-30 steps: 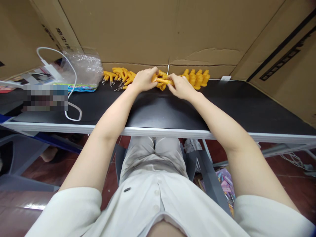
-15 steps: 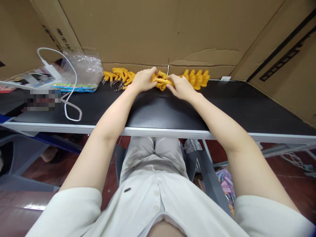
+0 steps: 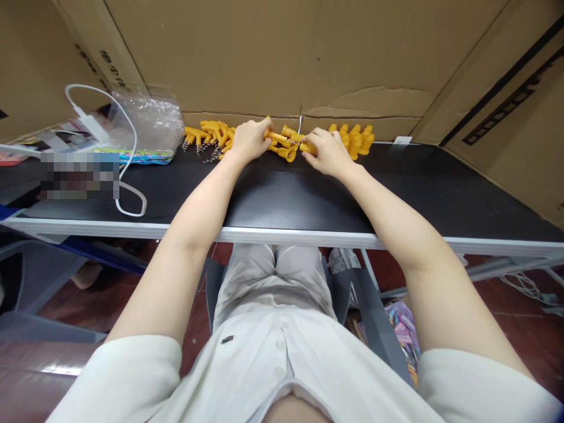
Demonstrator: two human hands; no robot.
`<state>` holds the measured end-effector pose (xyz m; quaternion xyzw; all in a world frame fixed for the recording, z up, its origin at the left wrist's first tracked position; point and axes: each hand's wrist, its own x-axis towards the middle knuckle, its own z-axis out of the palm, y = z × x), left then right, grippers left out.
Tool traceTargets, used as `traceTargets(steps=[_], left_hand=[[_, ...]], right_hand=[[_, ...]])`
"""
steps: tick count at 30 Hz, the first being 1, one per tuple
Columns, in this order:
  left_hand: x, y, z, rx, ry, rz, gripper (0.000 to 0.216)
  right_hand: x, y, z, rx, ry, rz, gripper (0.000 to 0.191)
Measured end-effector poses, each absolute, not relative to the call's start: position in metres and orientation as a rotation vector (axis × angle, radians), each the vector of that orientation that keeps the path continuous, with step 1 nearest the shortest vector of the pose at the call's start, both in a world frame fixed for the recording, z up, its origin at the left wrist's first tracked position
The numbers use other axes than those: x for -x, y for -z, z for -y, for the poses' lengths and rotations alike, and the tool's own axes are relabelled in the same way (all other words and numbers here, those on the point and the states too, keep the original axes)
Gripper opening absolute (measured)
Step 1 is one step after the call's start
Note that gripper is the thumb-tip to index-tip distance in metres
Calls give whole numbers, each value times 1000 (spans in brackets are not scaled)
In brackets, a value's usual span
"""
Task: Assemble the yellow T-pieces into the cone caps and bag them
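My left hand (image 3: 252, 140) is closed on a yellow corkscrew (image 3: 277, 137) over the back of the black table. A short metal spiral (image 3: 294, 143) shows between the two hands, seemingly part of that corkscrew. My right hand (image 3: 326, 151) grips a yellow plastic sleeve (image 3: 307, 148), its far end covered by my fingers. Between and behind the hands lie loose yellow sleeves (image 3: 289, 154) with flared mouths. To the left is a pile of yellow T-shaped corkscrews (image 3: 212, 130) with bare spirals. Several yellow sleeves (image 3: 363, 141) stand upright in rows beyond my right hand.
Cardboard walls (image 3: 308, 53) close off the back and right side of the black table (image 3: 299, 202). A clear plastic bag (image 3: 152, 120), colourful packets (image 3: 152, 157) and a white cable (image 3: 132, 132) lie at the left. A metal edge (image 3: 282, 236) runs along the front.
My hands have drawn apart, the left one moving left and the right one slightly right. The yellow pieces, joined before, now show a gap with the metal spiral in it.
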<state>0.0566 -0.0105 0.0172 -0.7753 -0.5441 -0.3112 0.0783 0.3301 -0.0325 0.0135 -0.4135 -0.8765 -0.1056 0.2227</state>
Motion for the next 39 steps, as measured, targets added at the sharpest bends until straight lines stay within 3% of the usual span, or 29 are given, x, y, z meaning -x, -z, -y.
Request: traceTargets(steps=[9, 17, 19, 23, 32, 37, 39], left_hand=[[-37, -25, 19, 2051, 1168, 1996, 41], [5, -3, -11, 1951, 1416, 2034, 62], [15, 3, -19, 1912, 1432, 2040, 54], [21, 4, -17, 1830, 1384, 2058, 47], [18, 6, -3, 1949, 1228, 2106, 61], [19, 8, 0, 2054, 930, 2222, 96], [14, 4, 6, 2070, 823, 2267, 97]], right_hand=[[-326, -16, 39, 1190, 293, 2450, 49], [-329, -21, 42, 1229, 315, 2428, 47], [-328, -22, 44, 1243, 310, 2429, 47], [-327, -23, 46, 1253, 299, 2438, 47], [-326, -24, 48, 1253, 277, 2439, 48], [-327, -32, 52, 1291, 263, 2385, 47], [-329, -41, 55, 1333, 267, 2311, 42]])
